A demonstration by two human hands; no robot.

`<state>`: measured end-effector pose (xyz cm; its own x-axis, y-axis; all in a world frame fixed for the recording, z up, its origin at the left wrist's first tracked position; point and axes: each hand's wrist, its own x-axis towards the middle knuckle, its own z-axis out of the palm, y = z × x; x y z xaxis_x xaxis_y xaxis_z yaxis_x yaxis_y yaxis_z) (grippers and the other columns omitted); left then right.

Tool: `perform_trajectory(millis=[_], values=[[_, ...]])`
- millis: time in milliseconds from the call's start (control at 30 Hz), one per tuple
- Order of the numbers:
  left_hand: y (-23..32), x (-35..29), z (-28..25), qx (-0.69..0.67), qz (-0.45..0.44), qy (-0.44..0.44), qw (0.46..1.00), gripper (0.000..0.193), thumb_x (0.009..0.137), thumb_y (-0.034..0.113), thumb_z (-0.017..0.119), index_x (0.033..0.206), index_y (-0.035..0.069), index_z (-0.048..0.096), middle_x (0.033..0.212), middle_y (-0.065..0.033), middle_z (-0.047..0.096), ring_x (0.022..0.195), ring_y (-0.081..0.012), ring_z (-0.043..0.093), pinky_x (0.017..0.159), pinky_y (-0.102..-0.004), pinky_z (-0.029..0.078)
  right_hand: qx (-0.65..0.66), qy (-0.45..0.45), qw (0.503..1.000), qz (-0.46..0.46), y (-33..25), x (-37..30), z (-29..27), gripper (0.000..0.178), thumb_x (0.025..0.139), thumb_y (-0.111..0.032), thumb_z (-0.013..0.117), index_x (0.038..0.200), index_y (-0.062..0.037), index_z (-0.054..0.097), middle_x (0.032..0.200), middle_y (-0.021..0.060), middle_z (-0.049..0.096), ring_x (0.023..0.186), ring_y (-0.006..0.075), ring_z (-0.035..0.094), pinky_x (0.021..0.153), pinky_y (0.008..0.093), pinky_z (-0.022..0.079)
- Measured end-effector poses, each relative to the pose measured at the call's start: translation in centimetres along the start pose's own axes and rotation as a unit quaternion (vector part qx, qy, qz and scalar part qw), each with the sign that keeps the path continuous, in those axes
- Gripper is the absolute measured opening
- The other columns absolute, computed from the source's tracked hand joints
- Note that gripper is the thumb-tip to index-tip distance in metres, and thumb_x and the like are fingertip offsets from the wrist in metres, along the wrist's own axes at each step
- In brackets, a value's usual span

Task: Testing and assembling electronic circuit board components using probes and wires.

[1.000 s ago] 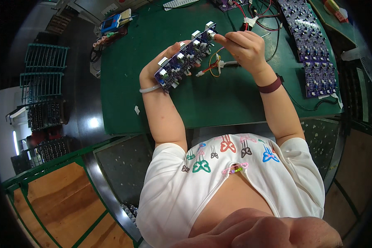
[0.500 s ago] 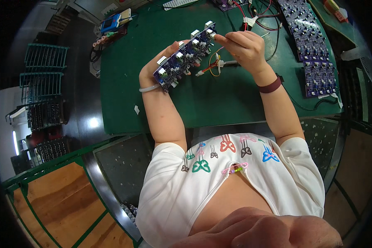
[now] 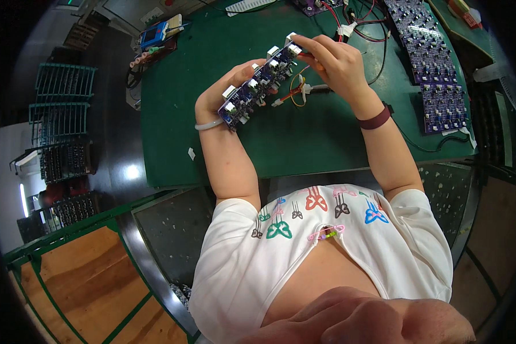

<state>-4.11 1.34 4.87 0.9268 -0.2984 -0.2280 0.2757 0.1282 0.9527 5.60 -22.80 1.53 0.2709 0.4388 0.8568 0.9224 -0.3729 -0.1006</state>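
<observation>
A long purple circuit board [image 3: 252, 92] with white connectors and small upright parts is held slantwise above the green table. My left hand [image 3: 229, 83] is closed around its far long side, the fingers partly hidden behind it. At the board's upper right end my right hand [image 3: 335, 60] is closed, its index fingertip against a white connector [image 3: 292, 38]. Something red shows under those fingers, too covered to name. Just below the right hand, a cable with a white plug [image 3: 278, 102] and orange and yellow wires lies on the table.
More purple circuit boards [image 3: 421, 51] lie in a row along the table's right side. Black and red cables [image 3: 378, 34] tangle at the back. A blue device [image 3: 153, 34] stands at the back left, and a paper scrap [image 3: 191, 153] lies near the left edge.
The board has shifted slightly to the right and turned a little. My right index finger has straightened and moved up onto the end connector; the red piece beneath it has come into sight.
</observation>
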Motion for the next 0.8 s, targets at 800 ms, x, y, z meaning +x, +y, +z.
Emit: perform_trajectory(millis=[800], values=[[-2.1,2.0,-2.5,-0.073,0.18,-0.196,0.961,0.089,0.076,0.031,0.089,0.144,-0.003,0.041,0.136,-0.0199,0.058,0.111,-0.0385,0.065,0.092,-0.0476,0.054,0.243,-0.038,0.926,0.286,2.4,0.1,-0.9,0.018,0.093,-0.018,0.068,0.108,-0.007,0.07,0.091,0.0105,0.071,0.08,0.0239,0.07,0.071,0.0332,0.053]])
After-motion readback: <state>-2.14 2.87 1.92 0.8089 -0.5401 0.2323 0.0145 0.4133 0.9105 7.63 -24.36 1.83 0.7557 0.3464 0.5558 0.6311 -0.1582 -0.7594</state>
